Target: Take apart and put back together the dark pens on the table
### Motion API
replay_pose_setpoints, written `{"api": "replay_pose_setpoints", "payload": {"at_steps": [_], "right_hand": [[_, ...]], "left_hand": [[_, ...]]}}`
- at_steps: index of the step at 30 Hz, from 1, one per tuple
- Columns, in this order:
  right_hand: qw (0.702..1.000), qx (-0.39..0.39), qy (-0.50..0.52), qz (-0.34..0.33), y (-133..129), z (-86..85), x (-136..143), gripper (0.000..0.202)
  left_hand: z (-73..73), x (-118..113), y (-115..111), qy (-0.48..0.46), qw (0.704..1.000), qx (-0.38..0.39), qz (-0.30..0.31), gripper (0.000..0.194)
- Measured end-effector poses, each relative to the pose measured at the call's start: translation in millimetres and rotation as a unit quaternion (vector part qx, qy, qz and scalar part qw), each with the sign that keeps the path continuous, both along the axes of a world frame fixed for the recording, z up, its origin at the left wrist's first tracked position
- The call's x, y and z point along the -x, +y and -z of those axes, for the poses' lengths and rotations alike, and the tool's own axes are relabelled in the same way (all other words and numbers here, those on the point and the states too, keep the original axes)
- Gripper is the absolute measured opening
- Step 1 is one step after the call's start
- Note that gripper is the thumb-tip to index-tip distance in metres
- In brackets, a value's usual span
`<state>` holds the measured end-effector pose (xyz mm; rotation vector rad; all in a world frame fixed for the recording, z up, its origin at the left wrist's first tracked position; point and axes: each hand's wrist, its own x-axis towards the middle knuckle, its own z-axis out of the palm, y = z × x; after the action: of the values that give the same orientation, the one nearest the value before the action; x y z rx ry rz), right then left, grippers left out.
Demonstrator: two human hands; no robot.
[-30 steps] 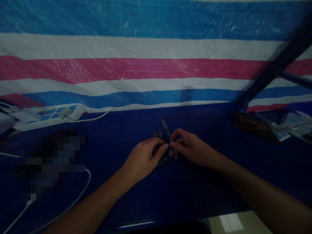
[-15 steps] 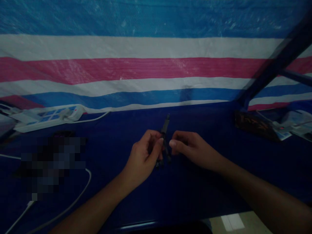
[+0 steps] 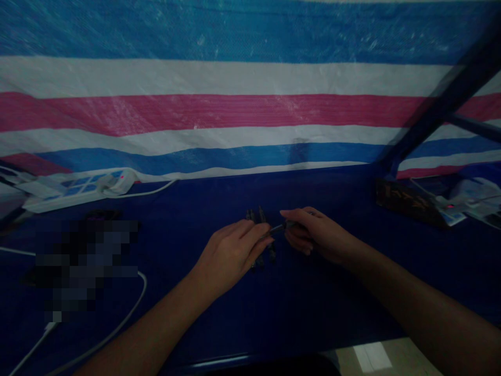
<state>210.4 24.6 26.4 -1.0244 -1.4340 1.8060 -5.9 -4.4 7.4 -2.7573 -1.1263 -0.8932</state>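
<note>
A slim dark pen (image 3: 278, 228) is stretched sideways between my two hands. My left hand (image 3: 230, 245), palm down, pinches its left end between thumb and fingers. My right hand (image 3: 313, 230) is closed around the thicker right end, and part of that end is hidden in the fingers. Several more dark pens (image 3: 273, 251) lie side by side on the blue tabletop (image 3: 313, 303), partly covered by my left hand. The dim light hides their details.
A white power strip (image 3: 78, 188) with plugs and cables lies at the back left. Nearer is a blurred-out dark device (image 3: 90, 261) with a white cable (image 3: 143, 292). At the right are a dark box (image 3: 410, 203) and another power strip (image 3: 456, 214). A striped sheet (image 3: 250, 109) hangs behind.
The pen in my left hand has turned from nearly upright to sideways. My right hand, empty beside it before, has closed on its right end.
</note>
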Motion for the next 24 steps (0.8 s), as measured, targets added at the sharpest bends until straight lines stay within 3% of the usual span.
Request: {"api": "replay_pose_setpoints", "payload": {"at_steps": [4,9,14,18,24], "right_hand": [[0.999,0.001,0.015,-0.037,2,-1.1,-6,0.060],[0.995,-0.064,-0.001,-0.082,4,-2.0,-14,0.061],[0.991,-0.085,-0.020,-0.099,3,-5.6,-18,0.066],[0.994,-0.055,0.000,-0.094,4,-3.2,-15,0.066],[0.984,0.061,0.148,-0.084,5,-4.4,-8,0.073]], "left_hand": [[-8.9,1,-1,-0.031,0.994,0.093,0.037,0.034],[-19.9,-2,-9,-0.099,0.949,0.290,0.078,0.033],[-21.0,-4,-17,-0.112,0.916,0.379,0.068,0.036],[-19.7,-4,-16,-0.116,0.920,0.369,0.057,0.034],[-17.0,1,-9,-0.129,0.951,0.281,-0.002,0.023]]}}
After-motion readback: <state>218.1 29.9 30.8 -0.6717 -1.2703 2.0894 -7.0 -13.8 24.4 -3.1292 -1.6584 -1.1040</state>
